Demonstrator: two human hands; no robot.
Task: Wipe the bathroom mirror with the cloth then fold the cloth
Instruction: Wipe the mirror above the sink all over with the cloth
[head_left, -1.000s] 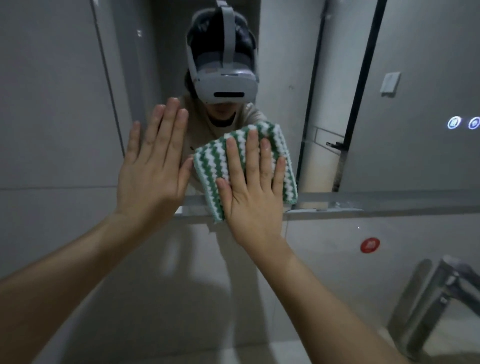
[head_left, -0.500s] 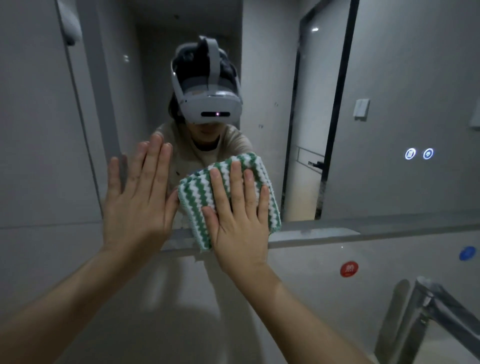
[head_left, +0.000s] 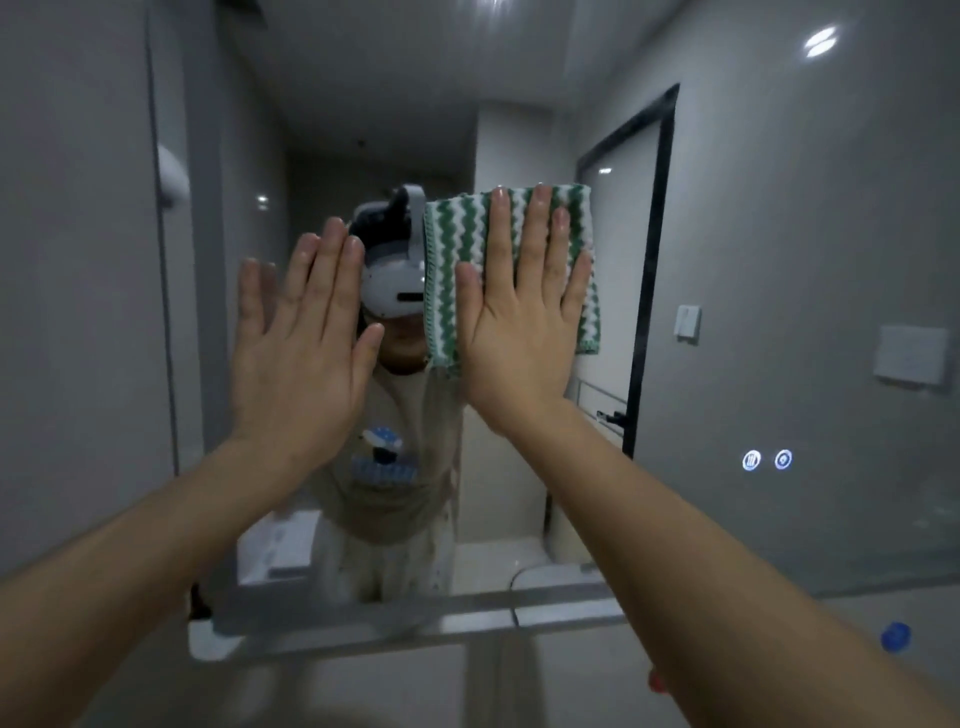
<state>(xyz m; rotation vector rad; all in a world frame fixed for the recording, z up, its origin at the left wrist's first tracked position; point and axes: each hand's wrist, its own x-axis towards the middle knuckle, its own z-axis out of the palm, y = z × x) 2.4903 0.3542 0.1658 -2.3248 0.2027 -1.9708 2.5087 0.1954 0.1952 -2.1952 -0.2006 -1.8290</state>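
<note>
Mirror (head_left: 779, 234), cloth (head_left: 462, 244) under right hand (head_left: 519, 322) fingers (head_left: 537, 234)

Single head-worn view, facing straight at the mirror (head_left: 779, 260), close up, wearer's reflection centred

cloth (head_left: 511, 270): middle and lower part covered by the right hand (head_left: 519, 332); we see only its top, left strip and right edge.
mirror (head_left: 779, 260): glass behind both hands hidden; we cannot tell whether the left hand (head_left: 301, 353) touches it.
headset (head_left: 392, 270): reflected, right side behind the cloth, left side behind left fingertips.
forearms: both cut off by the lower edge.
icons (head_left: 767, 460): two lit symbols, too small for us to read.
blue dot (head_left: 896, 636): blurred, unidentified.
red spot (head_left: 657, 680): mostly behind the right forearm.
</note>
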